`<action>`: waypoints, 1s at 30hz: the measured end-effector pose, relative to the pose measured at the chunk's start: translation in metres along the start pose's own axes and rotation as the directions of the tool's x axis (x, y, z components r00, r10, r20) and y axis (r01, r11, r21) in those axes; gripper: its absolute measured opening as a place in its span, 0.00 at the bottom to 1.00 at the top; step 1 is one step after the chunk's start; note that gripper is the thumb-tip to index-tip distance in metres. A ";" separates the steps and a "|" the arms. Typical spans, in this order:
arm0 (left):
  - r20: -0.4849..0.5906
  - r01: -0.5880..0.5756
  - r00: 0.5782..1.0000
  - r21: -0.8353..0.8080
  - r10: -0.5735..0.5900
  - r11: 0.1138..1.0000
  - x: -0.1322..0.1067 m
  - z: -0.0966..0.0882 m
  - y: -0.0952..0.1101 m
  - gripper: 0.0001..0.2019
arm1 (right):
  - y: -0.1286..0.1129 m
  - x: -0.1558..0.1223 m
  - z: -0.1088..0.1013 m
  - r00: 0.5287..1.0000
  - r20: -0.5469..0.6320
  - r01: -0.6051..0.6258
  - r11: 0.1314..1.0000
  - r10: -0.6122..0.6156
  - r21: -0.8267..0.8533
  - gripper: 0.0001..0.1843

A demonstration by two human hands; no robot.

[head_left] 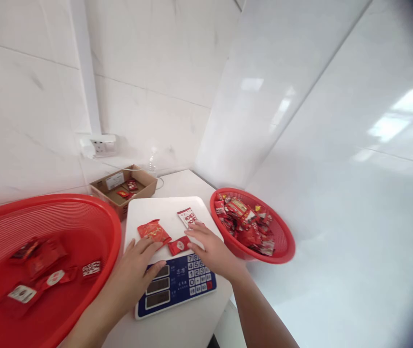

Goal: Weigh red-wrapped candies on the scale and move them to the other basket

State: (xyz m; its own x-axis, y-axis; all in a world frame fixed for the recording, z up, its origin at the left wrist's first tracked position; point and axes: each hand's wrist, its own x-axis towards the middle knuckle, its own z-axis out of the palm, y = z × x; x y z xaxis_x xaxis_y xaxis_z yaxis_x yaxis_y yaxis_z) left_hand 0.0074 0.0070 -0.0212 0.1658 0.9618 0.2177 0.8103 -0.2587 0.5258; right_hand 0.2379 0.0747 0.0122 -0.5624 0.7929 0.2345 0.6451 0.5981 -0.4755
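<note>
A digital scale with a white pan and a blue keypad panel stands in front of me. Three wrapped snack packets lie on the pan. My left hand is open, its fingertips at the lower edge of an orange-red packet. My right hand is also open, fingers apart. It reaches over the right side of the pan, beside a small red packet and partly covering a white-and-red packet. Neither hand has a packet in its grasp.
At the left is a large red basket with several red packets inside. Another red basket, heaped with packets, stands at the right by the wall. Behind the scale are a cardboard box, a clear bottle and a wall socket with a plug.
</note>
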 end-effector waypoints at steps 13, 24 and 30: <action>-0.156 -0.032 0.988 -0.076 0.020 0.997 0.004 -0.001 -0.009 0.23 | 0.136 -0.046 -0.097 0.718 -0.115 -0.696 0.702 0.687 -0.153 0.17; -0.183 -0.058 0.982 -0.075 0.043 0.996 0.003 0.011 -0.017 0.25 | 0.162 -0.041 -0.109 0.732 -0.107 -0.681 0.729 0.673 -0.071 0.20; -0.119 -0.037 0.993 -0.081 0.027 0.996 0.005 0.003 -0.010 0.25 | 0.189 -0.046 -0.090 0.615 -0.060 -0.764 0.575 0.786 -0.292 0.16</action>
State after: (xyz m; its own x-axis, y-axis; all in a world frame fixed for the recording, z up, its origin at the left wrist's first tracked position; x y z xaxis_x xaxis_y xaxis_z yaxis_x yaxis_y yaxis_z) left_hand 0.0017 0.0145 -0.0280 0.1199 0.9371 0.3279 0.7555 -0.3004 0.5822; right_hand 0.4330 0.1617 -0.0121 0.1922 0.9649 -0.1789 0.9520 -0.2276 -0.2048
